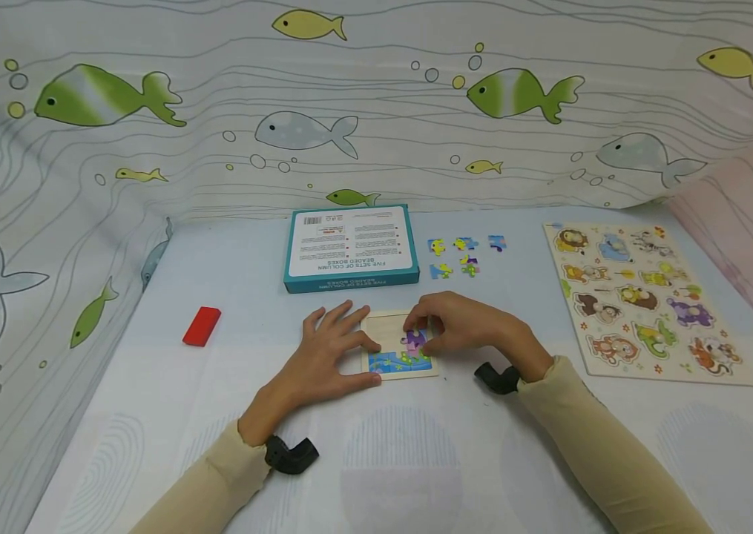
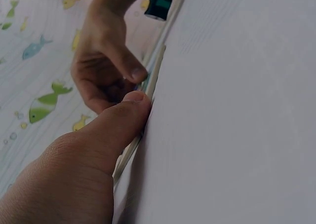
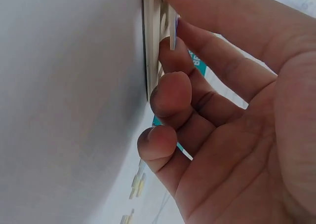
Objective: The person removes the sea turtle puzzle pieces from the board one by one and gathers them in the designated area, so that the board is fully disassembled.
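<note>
A small wooden puzzle tray (image 1: 386, 324) lies on the table, its lower part filled with blue, sea-patterned pieces. At its left side my left hand (image 1: 326, 356) has its fingers spread, with the thumb near the lower left corner and the index fingertip on the left part. The left wrist view shows that left thumb (image 2: 116, 123) against the tray's edge. Over the tray's right side, my right hand (image 1: 463, 324) pinches a purple puzzle piece (image 1: 412, 341) with curled fingers. In the right wrist view the thin edge of that piece (image 3: 173, 34) stands slightly off the tray.
Several loose puzzle pieces (image 1: 468, 269) lie beyond the tray, beside a teal and white box (image 1: 352, 248). A red block (image 1: 202, 326) is at the left. On the right lies a wooden animal board (image 1: 643, 297). A fish-patterned curtain (image 1: 403, 89) rises behind the table.
</note>
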### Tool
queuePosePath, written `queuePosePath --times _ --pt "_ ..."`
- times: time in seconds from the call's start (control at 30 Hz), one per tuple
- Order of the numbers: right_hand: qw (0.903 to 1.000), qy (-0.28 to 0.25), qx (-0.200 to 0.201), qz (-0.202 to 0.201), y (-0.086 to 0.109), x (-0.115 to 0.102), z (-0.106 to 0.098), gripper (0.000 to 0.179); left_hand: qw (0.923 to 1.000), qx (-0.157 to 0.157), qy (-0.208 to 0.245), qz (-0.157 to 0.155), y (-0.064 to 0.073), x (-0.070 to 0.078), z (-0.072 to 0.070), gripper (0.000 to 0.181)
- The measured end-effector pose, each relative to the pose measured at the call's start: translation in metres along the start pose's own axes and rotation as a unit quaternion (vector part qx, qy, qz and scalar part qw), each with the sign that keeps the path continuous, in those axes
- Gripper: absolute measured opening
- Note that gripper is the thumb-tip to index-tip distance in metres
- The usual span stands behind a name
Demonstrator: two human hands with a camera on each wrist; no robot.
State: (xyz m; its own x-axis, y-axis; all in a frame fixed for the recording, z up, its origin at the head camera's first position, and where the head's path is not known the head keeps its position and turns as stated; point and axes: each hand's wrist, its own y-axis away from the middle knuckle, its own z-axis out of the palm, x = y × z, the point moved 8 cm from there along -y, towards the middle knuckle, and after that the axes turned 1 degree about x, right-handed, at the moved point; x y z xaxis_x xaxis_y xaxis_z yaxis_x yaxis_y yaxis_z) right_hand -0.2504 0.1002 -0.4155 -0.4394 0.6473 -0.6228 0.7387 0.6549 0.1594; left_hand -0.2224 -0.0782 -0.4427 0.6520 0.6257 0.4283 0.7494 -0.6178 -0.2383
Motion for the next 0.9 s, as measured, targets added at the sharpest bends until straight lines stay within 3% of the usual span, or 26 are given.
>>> queuePosePath --times 0.33,0.9 --pt "0.9992 0.003 0.038 -0.013 0.004 0.009 -0.014 0.037 1.0 0.001 -0.004 0.001 0.0 0.001 0.0 0.037" --pt "0.9881 -0.015 0.136 0.069 0.028 0.07 -0.058 0.036 1.0 0.004 0.0 0.001 0.001 0.002 0.0 0.036"
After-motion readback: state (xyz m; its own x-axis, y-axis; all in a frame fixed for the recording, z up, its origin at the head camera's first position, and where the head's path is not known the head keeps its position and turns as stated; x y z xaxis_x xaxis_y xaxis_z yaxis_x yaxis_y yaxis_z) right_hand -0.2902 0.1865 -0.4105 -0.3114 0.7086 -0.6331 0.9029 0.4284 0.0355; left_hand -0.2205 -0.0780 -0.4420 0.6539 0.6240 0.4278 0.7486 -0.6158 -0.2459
